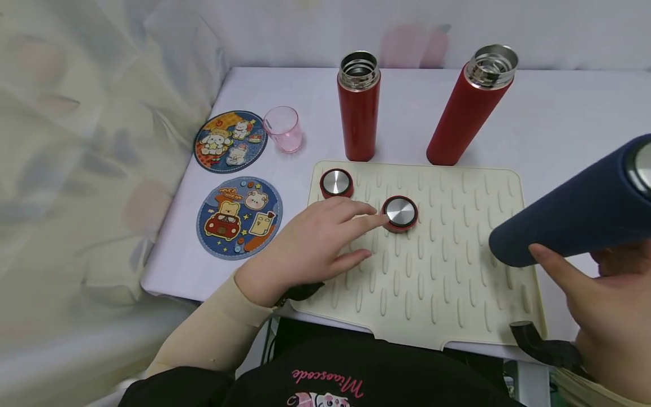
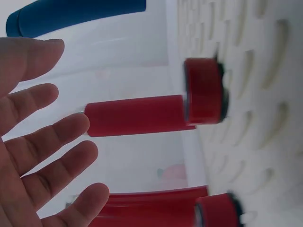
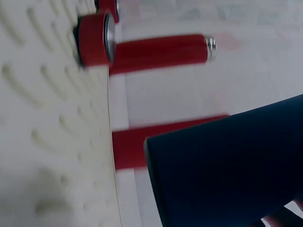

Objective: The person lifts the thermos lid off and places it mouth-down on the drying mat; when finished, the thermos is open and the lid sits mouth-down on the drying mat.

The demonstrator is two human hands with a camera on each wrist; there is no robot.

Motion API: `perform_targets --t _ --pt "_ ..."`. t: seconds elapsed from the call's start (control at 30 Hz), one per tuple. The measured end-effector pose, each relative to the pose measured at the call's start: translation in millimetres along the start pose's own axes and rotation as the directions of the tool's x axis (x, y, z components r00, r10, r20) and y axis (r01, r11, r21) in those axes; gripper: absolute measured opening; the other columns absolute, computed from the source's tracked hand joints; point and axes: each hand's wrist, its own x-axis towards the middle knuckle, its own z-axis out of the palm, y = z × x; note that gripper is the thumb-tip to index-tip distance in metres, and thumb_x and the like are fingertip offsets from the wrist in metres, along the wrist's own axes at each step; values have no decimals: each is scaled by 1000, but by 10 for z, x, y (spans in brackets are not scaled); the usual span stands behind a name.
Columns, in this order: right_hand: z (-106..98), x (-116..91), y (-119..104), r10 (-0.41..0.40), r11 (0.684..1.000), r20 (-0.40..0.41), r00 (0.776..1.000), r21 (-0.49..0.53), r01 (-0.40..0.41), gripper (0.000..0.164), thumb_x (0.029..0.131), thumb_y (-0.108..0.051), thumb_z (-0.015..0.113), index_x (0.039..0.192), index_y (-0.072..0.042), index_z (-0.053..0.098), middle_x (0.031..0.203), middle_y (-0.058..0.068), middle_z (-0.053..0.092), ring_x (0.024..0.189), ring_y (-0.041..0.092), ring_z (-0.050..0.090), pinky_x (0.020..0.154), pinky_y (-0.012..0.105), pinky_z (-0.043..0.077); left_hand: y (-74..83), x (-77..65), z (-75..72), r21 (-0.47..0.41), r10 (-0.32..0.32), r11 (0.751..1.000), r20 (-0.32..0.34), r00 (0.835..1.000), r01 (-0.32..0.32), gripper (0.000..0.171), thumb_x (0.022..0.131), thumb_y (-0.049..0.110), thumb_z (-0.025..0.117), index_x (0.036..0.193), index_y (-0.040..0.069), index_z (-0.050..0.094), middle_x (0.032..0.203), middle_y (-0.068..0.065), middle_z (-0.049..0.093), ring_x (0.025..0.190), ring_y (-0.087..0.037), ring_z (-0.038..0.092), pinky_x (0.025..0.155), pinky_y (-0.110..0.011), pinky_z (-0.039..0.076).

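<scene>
My right hand (image 1: 615, 305) grips a dark blue thermos bottle (image 1: 569, 209), tilted with its base towards the drying mat and its silver top towards the right edge of the head view. Over the cream ridged mat (image 1: 458, 282), my left hand (image 1: 320, 240) has its fingers spread and holds nothing. Its fingertips overlap the edge of a red lid with a silver top (image 1: 400, 212) in the head view. A second such lid (image 1: 337, 182) sits at the mat's back left corner, just beyond that hand. Both lids also show in the left wrist view.
Behind the mat stand two uncapped red thermos bottles, one in the middle (image 1: 359, 118) and one to the right (image 1: 468, 113). A pink glass (image 1: 283, 130) stands at the left, beside two round cartoon coasters, the rear one (image 1: 231, 141) and the front one (image 1: 239, 217).
</scene>
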Motion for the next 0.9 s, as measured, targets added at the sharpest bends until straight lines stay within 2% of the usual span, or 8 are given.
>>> perform_targets --t 0.17,0.33,0.5,0.57,0.67,0.73,0.8,0.9 --pt "248 14 -183 23 999 167 986 -49 -15 101 68 26 87 158 -8 58 150 11 66 122 13 70 104 16 53 8 43 -177 13 4 1000 -25 1000 -4 54 103 33 79 151 14 66 144 -10 71 132 -26 67 112 -45 56" --pt "438 -22 -223 -16 997 257 966 -65 33 105 59 26 93 154 -7 62 143 -1 69 115 7 71 98 11 52 45 74 -372 31 30 999 -92 995 -27 58 102 32 80 155 13 64 145 -12 70 131 -28 67 110 -44 56" --pt "538 -79 -271 -54 985 352 935 -137 109 102 57 14 100 150 -9 67 137 -16 69 119 -2 65 102 9 47 141 64 -532 -9 74 997 -188 979 -77 65 101 31 82 158 10 59 154 -14 64 139 -29 63 118 -44 53" --pt "565 -88 -283 -87 977 395 914 -148 157 97 60 4 104 149 -10 68 137 -13 70 123 -4 62 103 9 45 185 54 -578 -32 96 994 -230 968 -106 68 100 31 84 158 9 58 159 -16 60 142 -30 62 120 -44 51" --pt "594 -85 -286 -159 955 467 870 -152 256 89 73 -33 106 149 -9 67 135 -1 73 122 -7 61 103 9 45 241 52 -636 -47 136 987 -267 954 -154 70 99 31 85 157 7 57 163 -19 55 143 -30 61 121 -43 50" --pt "606 -72 -302 -170 944 518 838 -158 289 91 74 -39 105 151 -11 66 133 4 75 121 -6 61 100 8 46 265 65 -681 -59 168 980 -272 947 -190 68 99 30 85 156 5 57 164 -20 54 145 -30 60 123 -41 48" --pt "616 -56 -329 -166 934 568 806 -172 314 93 72 -37 106 153 -14 65 132 4 75 117 -3 63 97 6 46 281 83 -725 -74 196 972 -263 945 -223 67 99 30 85 155 5 58 165 -22 52 146 -29 59 124 -39 47" --pt "632 -31 -378 -157 920 634 758 -186 346 103 60 -12 107 154 -18 64 132 1 75 110 4 65 93 7 48 295 111 -797 -98 241 958 -229 943 -269 63 99 25 84 154 6 60 165 -23 51 152 -30 55 128 -37 42"
